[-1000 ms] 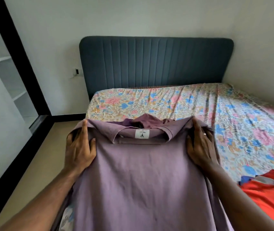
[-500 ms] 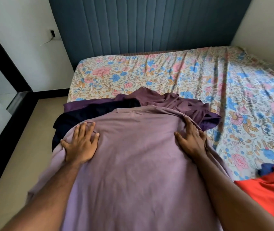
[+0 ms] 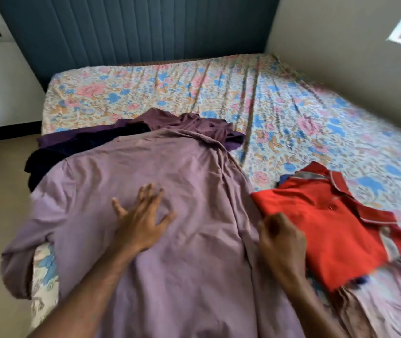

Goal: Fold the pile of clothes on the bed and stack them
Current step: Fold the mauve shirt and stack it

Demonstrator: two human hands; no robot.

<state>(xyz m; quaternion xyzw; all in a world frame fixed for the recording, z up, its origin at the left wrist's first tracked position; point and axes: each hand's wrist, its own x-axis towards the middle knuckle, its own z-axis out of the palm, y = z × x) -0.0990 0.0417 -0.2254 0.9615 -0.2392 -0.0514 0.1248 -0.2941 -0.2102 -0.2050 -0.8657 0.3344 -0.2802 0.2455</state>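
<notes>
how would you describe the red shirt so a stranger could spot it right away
On the floral bed sheet, look right of the big mauve shirt. The red shirt lies folded there, the only bright red piece, with a striped collar.

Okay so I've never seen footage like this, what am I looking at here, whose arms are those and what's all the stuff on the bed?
There is no machine here. A camera worn on a person's head looks forward and down, so the two arms are that person's own. The left hand lies flat with spread fingers on a light purple shirt laid out on the bed. The right hand sits at the shirt's right edge, fingers curled; it is blurred, so whether it grips cloth is unclear. Beyond the shirt lie darker purple clothes. To the right lies a folded red polo shirt.
</notes>
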